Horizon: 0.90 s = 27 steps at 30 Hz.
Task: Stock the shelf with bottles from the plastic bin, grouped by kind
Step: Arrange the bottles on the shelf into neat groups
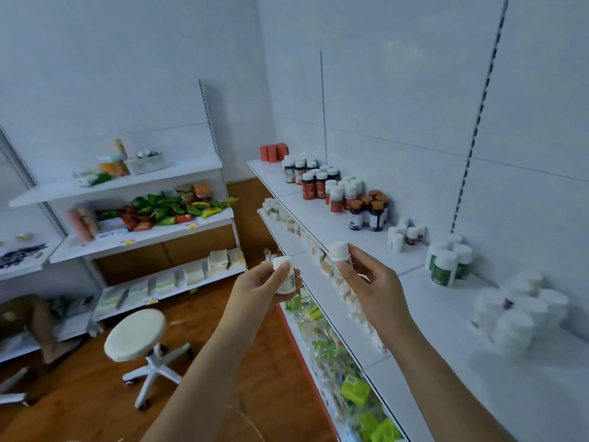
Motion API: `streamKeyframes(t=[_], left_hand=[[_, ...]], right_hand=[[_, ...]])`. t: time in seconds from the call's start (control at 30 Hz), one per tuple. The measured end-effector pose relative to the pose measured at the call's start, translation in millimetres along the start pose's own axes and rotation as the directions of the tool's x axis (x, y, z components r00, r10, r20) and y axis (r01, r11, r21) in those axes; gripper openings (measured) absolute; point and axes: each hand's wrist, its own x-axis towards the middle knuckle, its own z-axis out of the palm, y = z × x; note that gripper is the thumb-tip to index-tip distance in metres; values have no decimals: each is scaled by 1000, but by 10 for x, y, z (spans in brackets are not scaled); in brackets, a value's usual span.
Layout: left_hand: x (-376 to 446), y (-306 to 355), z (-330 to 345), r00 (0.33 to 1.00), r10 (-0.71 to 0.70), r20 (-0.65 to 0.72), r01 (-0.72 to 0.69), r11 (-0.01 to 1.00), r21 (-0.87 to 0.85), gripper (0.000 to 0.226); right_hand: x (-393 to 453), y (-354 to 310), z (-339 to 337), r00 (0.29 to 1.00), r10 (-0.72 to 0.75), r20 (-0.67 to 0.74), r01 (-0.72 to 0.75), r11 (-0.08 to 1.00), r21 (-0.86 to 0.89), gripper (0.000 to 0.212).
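Holding white-capped bottle (284, 275) in curled left hand (258, 287); right hand (369, 283) fingers pinched second bottle (338, 255) above shelf (446, 314).

Both hands are raised in front of a white metal shelf (446, 314). The left hand (258, 287) grips a small white-capped plastic bottle (284, 275); the right hand (369, 282) pinches a second small white-capped bottle (338, 255) just over the shelf's front edge. On the shelf stand grouped bottles: red-labelled white-capped ones (318, 185), amber-capped dark ones (369, 212), green-labelled white tubs (447, 261) and blurred white tubs (516, 311). A round white stool (135, 334) stands on the wooden floor (79, 393).
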Motion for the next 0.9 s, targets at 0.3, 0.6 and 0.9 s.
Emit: streamKeyframes(t=[0.3,0.6,0.9], left_hand=[[1148,-446,-202,995,-84,-48,84,996,-6,24],[2597,-761,-939,999,-36,24,34,996,85,18],[4102,-685,-1743,988,-27,151,5,990,144,26]], right_hand=[[1302,477,536,995,89,-54,-90,996,-17,36],[2530,915,1507,992,118,-48,-122,989,-85,22],[3794,1076,2519,990,117,-74,-128,978,-163,29]])
